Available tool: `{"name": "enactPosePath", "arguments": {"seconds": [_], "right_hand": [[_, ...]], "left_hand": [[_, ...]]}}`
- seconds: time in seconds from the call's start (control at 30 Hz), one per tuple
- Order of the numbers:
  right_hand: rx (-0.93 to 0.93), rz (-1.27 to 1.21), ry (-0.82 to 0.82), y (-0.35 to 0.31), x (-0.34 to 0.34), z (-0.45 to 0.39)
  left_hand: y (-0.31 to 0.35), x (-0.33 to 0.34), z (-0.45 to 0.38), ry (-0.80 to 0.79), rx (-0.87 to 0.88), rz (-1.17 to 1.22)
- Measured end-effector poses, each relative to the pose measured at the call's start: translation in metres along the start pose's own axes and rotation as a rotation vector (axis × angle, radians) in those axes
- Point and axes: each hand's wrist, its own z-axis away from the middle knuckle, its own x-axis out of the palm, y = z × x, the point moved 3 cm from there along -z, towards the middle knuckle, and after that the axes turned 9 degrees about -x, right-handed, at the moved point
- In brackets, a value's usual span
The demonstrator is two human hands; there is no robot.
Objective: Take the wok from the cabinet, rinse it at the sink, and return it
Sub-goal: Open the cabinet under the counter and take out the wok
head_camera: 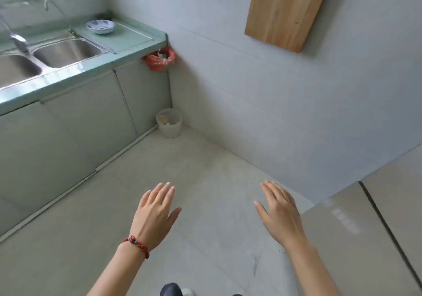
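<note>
Both hands are hanging over the floor with nothing in them: the left hand point(155, 211), wearing a red bead bracelet point(137, 245), is showing straight, close-set fingers, and the right hand point(279, 213) is likewise flat and spread. The wok is not showing anywhere; judging by the task, it is sitting behind one of the closed cabinet doors point(86, 122) at about nine to ten o'clock from the hands, so the step in hand looks like the reach for the cabinet.

To do that well, the person should be turning left toward the doors, hooking fingers under the long rail at the door's top edge, and pulling the door fully aside before reaching in, so that both hands are free for a heavy pan. Which door hides the wok cannot be told, so the wider one under the sink point(66, 51) is a fair first try.

Counting: two hands, two sink basins, one tap point(19, 42), three door panels in view, one blue-patterned bowl point(100, 26) at eleven o'clock, one red bag point(161, 59) hanging off the counter's end, one white bin point(169, 122) at twelve o'clock, one wooden board point(285, 10) on the wall at one o'clock.
</note>
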Motion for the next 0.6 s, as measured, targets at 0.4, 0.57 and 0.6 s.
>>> {"name": "enactPosePath", "arguments": {"seconds": [0.4,0.57,0.6], "right_hand": [[-0.693,-0.119,-0.139,-0.072,0.030,-0.055],[-0.979,-0.164,-0.225,-0.131,0.041,-0.025],[-1.036,-0.179,-0.230,-0.145,0.041,-0.016]], "left_hand": [[-0.012,0.002,0.148,0.110,-0.741,0.007],[0.010,0.006,0.247,0.123,-1.047,0.021],[0.015,0.006,0.267,0.138,-1.111,0.026]]}}
